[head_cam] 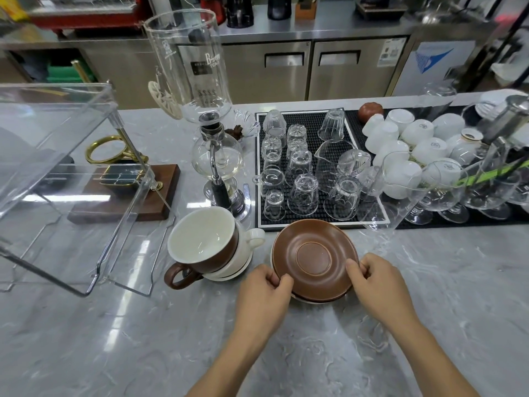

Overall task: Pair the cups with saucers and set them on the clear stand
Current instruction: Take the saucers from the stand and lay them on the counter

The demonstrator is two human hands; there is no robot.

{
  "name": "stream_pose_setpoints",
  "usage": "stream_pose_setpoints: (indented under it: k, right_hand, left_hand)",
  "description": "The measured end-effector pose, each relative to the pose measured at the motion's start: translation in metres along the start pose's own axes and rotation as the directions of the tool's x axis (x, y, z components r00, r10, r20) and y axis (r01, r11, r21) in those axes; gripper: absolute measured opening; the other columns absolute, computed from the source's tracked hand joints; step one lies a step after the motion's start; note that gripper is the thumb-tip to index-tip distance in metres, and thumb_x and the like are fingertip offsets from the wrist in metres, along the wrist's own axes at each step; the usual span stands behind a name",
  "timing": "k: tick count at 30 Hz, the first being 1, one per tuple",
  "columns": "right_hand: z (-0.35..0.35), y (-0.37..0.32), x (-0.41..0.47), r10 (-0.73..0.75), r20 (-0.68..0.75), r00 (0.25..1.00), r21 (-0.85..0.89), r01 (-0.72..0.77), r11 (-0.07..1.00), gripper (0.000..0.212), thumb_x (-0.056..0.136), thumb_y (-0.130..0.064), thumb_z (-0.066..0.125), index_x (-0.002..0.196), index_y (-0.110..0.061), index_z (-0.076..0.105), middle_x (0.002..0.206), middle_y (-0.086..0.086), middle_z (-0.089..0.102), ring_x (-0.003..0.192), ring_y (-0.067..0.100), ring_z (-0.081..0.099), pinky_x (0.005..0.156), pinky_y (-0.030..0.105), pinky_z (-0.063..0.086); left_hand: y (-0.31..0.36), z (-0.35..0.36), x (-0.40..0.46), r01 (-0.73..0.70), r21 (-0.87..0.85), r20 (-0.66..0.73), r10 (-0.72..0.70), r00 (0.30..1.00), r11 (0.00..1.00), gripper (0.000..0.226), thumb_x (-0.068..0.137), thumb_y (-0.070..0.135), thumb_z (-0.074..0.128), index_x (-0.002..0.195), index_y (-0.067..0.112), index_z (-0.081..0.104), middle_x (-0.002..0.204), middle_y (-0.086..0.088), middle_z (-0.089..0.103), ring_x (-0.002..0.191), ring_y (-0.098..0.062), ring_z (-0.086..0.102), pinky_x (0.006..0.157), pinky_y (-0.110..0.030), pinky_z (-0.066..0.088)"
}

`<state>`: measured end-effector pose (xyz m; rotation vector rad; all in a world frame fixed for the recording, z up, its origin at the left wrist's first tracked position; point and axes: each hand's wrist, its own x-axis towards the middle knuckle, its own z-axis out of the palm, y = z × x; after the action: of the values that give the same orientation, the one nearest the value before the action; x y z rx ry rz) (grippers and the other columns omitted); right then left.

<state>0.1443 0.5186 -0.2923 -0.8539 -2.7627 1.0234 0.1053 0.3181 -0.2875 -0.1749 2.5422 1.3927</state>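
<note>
A brown saucer (314, 257) tops a small stack of saucers on the grey marble counter, with a white saucer's edge (307, 300) showing beneath. My left hand (264, 293) pinches the brown saucer's left rim and my right hand (378, 282) pinches its right rim. To the left, a brown cup with a white inside (200, 245) sits nested in a white cup (246, 245), which rests on a white saucer. The clear stand (65, 179), a transparent shelf on wire legs, is at the far left.
A glass siphon coffee maker (213, 156) stands behind the cups. A black mat (317, 222) holds several upturned glasses. White cups (412, 138) and stemmed glasses (440, 190) crowd the right. A wooden base with a brass ring (123, 193) sits behind the stand.
</note>
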Motion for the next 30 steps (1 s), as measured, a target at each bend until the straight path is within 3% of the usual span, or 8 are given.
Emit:
stream_pose_setpoints:
  k: [6,12,15,18,30]
  right_hand:
    - [-0.007,-0.001,0.001,-0.002,0.055,0.998,-0.076,0.006,0.997,0.042,0.091,-0.041,0.054,0.061,-0.015,0.044,0.052,-0.001,0.050,0.057,0.021,0.053,0.050,0.033,0.035]
    - [-0.010,0.000,-0.001,-0.006,0.071,0.997,-0.137,0.016,0.990,0.045,0.091,-0.043,0.053,0.057,-0.016,0.044,0.050,-0.001,0.050,0.056,0.019,0.052,0.049,0.031,0.031]
    - [-0.010,0.001,-0.001,-0.026,0.071,0.997,-0.129,0.035,0.991,0.046,0.092,-0.042,0.054,0.056,-0.015,0.041,0.048,-0.002,0.047,0.052,0.019,0.048,0.048,0.031,0.031]
    - [-0.010,0.002,-0.002,-0.045,0.063,0.997,-0.105,0.052,0.993,0.046,0.092,-0.040,0.055,0.056,-0.015,0.040,0.047,-0.003,0.043,0.049,0.018,0.045,0.047,0.031,0.030]
    - [-0.007,0.003,-0.007,-0.036,0.044,0.998,-0.087,0.040,0.995,0.045,0.092,-0.042,0.054,0.058,-0.015,0.043,0.049,-0.001,0.047,0.051,0.019,0.049,0.049,0.032,0.034]
  left_hand:
    - [-0.001,-0.004,0.001,-0.062,0.150,0.106,0.046,0.993,0.987,0.045,0.089,0.031,0.060,0.055,0.006,0.044,0.055,-0.007,0.040,0.053,-0.015,0.035,0.053,-0.032,0.027]
    - [-0.004,-0.005,0.003,-0.055,0.125,0.123,0.039,0.992,0.991,0.044,0.086,0.030,0.061,0.059,-0.004,0.053,0.057,-0.017,0.049,0.054,-0.017,0.041,0.055,-0.032,0.031]
    - [-0.004,-0.005,0.003,-0.084,0.143,0.133,0.065,0.989,0.986,0.048,0.080,0.040,0.054,0.061,-0.004,0.059,0.065,-0.023,0.064,0.054,-0.017,0.046,0.056,-0.042,0.042]
    - [-0.005,-0.006,0.002,-0.098,0.160,0.137,0.077,0.988,0.982,0.049,0.079,0.042,0.051,0.064,-0.003,0.064,0.068,-0.023,0.067,0.054,-0.018,0.049,0.062,-0.045,0.049]
    - [-0.013,-0.002,0.002,-0.121,0.144,0.114,0.105,0.988,0.982,0.043,0.090,0.030,0.060,0.062,-0.002,0.065,0.064,-0.017,0.070,0.051,-0.016,0.052,0.056,-0.037,0.046]
